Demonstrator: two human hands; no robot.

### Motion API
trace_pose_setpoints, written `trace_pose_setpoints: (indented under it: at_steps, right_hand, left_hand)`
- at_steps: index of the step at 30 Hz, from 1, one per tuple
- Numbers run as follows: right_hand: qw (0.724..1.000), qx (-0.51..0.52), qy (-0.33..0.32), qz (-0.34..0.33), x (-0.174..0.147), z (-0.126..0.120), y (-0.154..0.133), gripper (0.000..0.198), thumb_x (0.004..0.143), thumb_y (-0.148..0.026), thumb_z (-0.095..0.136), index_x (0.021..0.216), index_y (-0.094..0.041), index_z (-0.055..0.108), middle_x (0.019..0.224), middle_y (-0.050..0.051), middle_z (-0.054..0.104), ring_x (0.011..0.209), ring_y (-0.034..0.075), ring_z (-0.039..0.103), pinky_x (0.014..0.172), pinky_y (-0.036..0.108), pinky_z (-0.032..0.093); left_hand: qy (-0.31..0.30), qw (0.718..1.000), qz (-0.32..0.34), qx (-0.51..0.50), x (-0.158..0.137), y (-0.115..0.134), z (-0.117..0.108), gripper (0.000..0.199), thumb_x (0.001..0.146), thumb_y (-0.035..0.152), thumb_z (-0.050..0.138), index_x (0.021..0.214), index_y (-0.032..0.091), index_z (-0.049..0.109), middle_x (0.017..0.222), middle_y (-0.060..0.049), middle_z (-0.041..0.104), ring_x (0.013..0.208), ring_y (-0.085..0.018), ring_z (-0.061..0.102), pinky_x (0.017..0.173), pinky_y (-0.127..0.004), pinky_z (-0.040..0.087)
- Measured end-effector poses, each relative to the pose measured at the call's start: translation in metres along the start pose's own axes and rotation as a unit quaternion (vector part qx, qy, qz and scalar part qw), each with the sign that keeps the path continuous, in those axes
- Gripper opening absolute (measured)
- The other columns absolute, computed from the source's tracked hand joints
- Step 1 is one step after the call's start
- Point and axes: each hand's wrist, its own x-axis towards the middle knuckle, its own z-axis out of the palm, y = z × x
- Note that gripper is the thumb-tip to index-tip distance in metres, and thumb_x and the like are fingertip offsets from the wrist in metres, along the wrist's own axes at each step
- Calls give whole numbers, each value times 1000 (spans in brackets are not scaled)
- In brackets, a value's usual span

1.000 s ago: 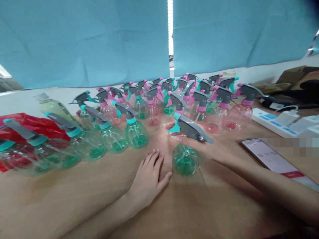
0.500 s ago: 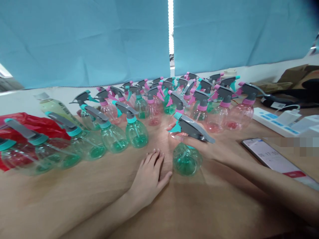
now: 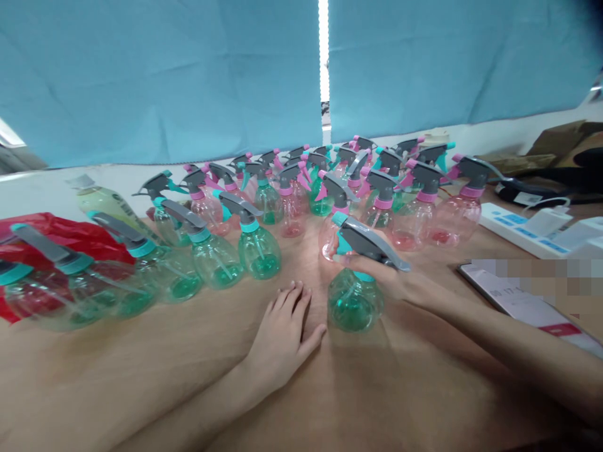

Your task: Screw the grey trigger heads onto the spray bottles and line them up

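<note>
A green spray bottle (image 3: 354,304) with a grey and teal trigger head stands at the middle of the table, some green liquid in its base. Round its neck, just under the head, my right hand (image 3: 384,273) is closed; the bottle's head hides some of the fingers. My left hand (image 3: 282,339) lies flat on the wooden table (image 3: 292,420), fingers stretched out, a little left of that bottle and apart from it. Beyond my left fingertips stands another green spray bottle (image 3: 259,251). Past my right hand is a pink spray bottle (image 3: 328,242), partly covered.
More green bottles (image 3: 217,263) line the left, by a red plastic bag (image 3: 51,232) and a pale bottle (image 3: 106,204). Several pink bottles (image 3: 456,220) and others crowd the back. On the right lie a phone (image 3: 527,304) and a white power strip (image 3: 513,229).
My right fingers have drawn in around the bottle's neck; before, they were spread past the trigger. The bottle has barely shifted right. My left hand stays put.
</note>
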Motion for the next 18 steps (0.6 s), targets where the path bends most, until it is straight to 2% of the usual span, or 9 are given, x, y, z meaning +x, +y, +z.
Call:
trace_pose_setpoints:
  at_steps: [2, 6, 12, 14, 18]
  right_hand:
    - [1000, 9, 7, -4, 2, 0, 0, 22, 81, -32, 62, 102, -28, 60, 86, 0, 60, 78, 17, 59, 69, 32, 51]
    - [998, 35, -40, -34, 6, -1, 0, 6, 81, -29, 59, 84, -25, 57, 79, -3, 58, 71, 14, 56, 66, 27, 49]
    - [999, 43, -10, 24, 3, -1, -6, 27, 79, -25, 61, 106, -28, 59, 93, 0, 65, 90, 19, 63, 81, 34, 52]
    - [998, 47, -22, 29, 5, -1, -12, 22, 78, -22, 60, 100, -26, 59, 90, 1, 66, 90, 20, 64, 82, 35, 52]
    - [997, 46, -59, 10, 9, -1, -22, 9, 76, -21, 57, 82, -26, 52, 74, -1, 60, 77, 19, 63, 72, 36, 52]
  left_hand:
    - [-3, 1000, 0, 0, 0, 0, 0, 57, 96, 48, 45, 135, 6, 47, 142, -19, 47, 132, -33, 42, 105, -51, 37]
    - [-4, 1000, 3, 4, 0, 1, -1, 58, 95, 47, 46, 134, 5, 47, 142, -20, 47, 131, -34, 42, 104, -51, 38]
    - [5, 1000, 4, -3, 0, 0, 0, 55, 96, 47, 45, 135, 8, 47, 141, -19, 48, 131, -33, 43, 104, -50, 38]
    - [7, 1000, 3, -5, 0, -1, 0, 55, 96, 47, 44, 134, 9, 47, 141, -18, 48, 131, -33, 42, 104, -50, 38]
    - [-2, 1000, 2, 1, 0, 0, 0, 56, 95, 47, 45, 134, 7, 47, 142, -19, 47, 132, -33, 42, 106, -48, 36]
